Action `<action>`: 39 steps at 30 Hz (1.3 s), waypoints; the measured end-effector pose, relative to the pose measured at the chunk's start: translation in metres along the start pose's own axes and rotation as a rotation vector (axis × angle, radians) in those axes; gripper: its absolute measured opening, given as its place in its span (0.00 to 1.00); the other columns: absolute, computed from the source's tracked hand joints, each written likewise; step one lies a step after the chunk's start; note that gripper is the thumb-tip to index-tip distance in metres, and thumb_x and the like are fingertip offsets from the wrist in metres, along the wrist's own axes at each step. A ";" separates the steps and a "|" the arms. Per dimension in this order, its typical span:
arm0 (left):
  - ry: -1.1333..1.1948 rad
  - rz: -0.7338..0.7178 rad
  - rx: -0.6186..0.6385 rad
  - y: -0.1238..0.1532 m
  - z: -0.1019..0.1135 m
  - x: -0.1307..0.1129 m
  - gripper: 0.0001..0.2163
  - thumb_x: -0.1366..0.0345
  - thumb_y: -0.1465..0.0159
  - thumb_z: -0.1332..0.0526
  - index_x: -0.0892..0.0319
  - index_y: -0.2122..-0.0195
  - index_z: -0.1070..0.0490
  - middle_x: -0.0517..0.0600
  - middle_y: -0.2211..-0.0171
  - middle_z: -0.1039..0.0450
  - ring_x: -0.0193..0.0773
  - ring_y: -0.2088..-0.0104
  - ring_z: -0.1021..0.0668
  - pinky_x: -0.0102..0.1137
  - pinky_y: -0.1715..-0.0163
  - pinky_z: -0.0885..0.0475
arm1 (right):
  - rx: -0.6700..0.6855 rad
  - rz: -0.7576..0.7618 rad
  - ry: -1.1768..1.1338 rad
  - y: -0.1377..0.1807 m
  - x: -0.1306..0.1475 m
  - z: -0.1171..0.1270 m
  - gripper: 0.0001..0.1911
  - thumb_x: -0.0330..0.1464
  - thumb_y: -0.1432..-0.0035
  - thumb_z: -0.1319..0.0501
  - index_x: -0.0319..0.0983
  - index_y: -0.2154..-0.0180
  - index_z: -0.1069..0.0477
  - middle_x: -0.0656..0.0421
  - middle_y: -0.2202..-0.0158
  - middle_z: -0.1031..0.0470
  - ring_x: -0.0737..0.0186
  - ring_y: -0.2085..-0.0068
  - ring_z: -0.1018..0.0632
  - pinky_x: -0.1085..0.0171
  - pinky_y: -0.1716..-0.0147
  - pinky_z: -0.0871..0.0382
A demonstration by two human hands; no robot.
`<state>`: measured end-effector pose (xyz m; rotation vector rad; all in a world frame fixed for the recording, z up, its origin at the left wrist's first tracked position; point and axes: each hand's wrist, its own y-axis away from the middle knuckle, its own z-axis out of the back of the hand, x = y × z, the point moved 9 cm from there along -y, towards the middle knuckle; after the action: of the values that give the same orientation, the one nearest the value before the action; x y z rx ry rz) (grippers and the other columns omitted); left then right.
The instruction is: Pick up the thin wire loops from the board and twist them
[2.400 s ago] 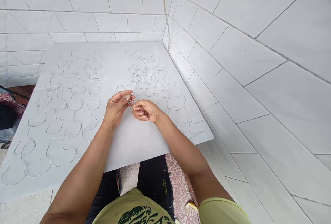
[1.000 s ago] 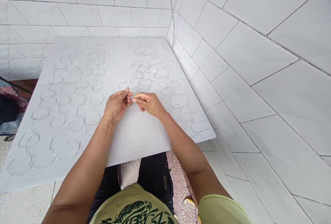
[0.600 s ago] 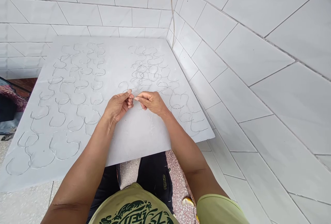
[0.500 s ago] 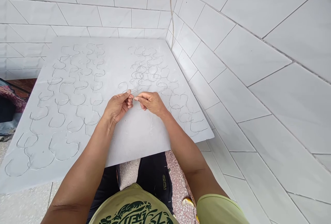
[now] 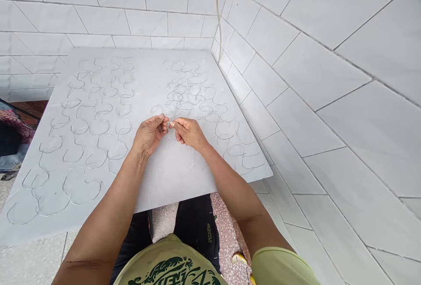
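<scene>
My left hand [image 5: 151,133] and my right hand [image 5: 189,132] meet over the middle of the white board [image 5: 177,173], fingertips nearly touching. Both are closed in a pinch on a thin wire [image 5: 169,123], of which only a short bit shows between the fingers. The rest of that wire is hidden or too fine to follow. Just beyond my hands and to the right lies a tangle of curved thin wires [image 5: 189,96]. On the left half of the board, S-shaped wires [image 5: 98,114] are spread in rough columns.
White tiled walls [image 5: 315,79] close in the board at the back and right. A pale cable [image 5: 217,13] hangs down the corner. Dark and patterned cloth items [image 5: 16,131] sit beyond the left edge. My legs [image 5: 197,228] are under the front edge.
My right hand has shifted slightly left, closer to my left hand, and its fingers have turned a little. The wires on the board lie as before.
</scene>
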<state>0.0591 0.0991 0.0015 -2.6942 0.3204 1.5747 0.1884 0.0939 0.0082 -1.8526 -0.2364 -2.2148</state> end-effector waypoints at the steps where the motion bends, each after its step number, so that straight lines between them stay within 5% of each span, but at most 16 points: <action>1: 0.006 0.006 -0.004 0.000 0.001 0.001 0.10 0.59 0.39 0.28 0.61 0.67 0.21 0.49 0.71 0.29 0.33 0.69 0.26 0.29 0.67 0.31 | 0.003 -0.006 -0.002 0.000 0.000 0.000 0.15 0.43 0.33 0.41 0.41 0.68 0.29 0.64 0.80 0.29 0.72 0.82 0.34 0.72 0.84 0.41; 8: -0.015 -0.016 -0.026 -0.002 0.004 0.002 0.10 0.59 0.39 0.28 0.60 0.68 0.21 0.51 0.69 0.26 0.33 0.68 0.26 0.31 0.63 0.30 | -0.074 0.068 0.056 0.003 0.007 0.008 0.12 0.39 0.31 0.43 0.42 0.65 0.26 0.65 0.78 0.29 0.73 0.81 0.34 0.73 0.80 0.37; 14: 0.002 -0.007 -0.016 -0.002 0.002 0.008 0.11 0.57 0.39 0.28 0.60 0.69 0.21 0.51 0.68 0.26 0.35 0.65 0.25 0.32 0.60 0.29 | -0.038 -0.010 -0.146 0.000 -0.002 0.005 0.13 0.43 0.34 0.41 0.41 0.64 0.27 0.65 0.81 0.31 0.71 0.84 0.34 0.71 0.86 0.41; 21: -0.026 -0.001 -0.053 0.003 -0.003 0.005 0.17 0.50 0.38 0.30 0.59 0.57 0.21 0.53 0.61 0.24 0.37 0.63 0.23 0.32 0.63 0.28 | -0.062 -0.033 -0.290 -0.004 -0.004 0.010 0.17 0.48 0.37 0.37 0.40 0.62 0.27 0.66 0.80 0.31 0.72 0.84 0.37 0.70 0.88 0.46; 30: -0.261 0.016 -0.003 0.009 -0.017 0.014 0.14 0.54 0.43 0.26 0.61 0.67 0.21 0.55 0.64 0.22 0.37 0.68 0.22 0.33 0.69 0.30 | -0.234 0.000 -0.345 -0.007 -0.008 0.029 0.17 0.47 0.38 0.37 0.41 0.60 0.23 0.62 0.69 0.28 0.76 0.82 0.40 0.69 0.85 0.47; 39: -0.429 0.021 0.010 0.007 -0.014 0.017 0.14 0.54 0.40 0.30 0.60 0.72 0.20 0.54 0.72 0.23 0.37 0.75 0.24 0.33 0.74 0.30 | -0.154 0.001 -0.282 -0.007 0.002 0.034 0.18 0.47 0.39 0.36 0.39 0.65 0.22 0.60 0.68 0.25 0.70 0.69 0.28 0.69 0.66 0.30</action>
<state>0.0781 0.0878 -0.0054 -2.2647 0.3427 2.0831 0.2177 0.1102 0.0166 -2.2457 -0.1162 -2.0155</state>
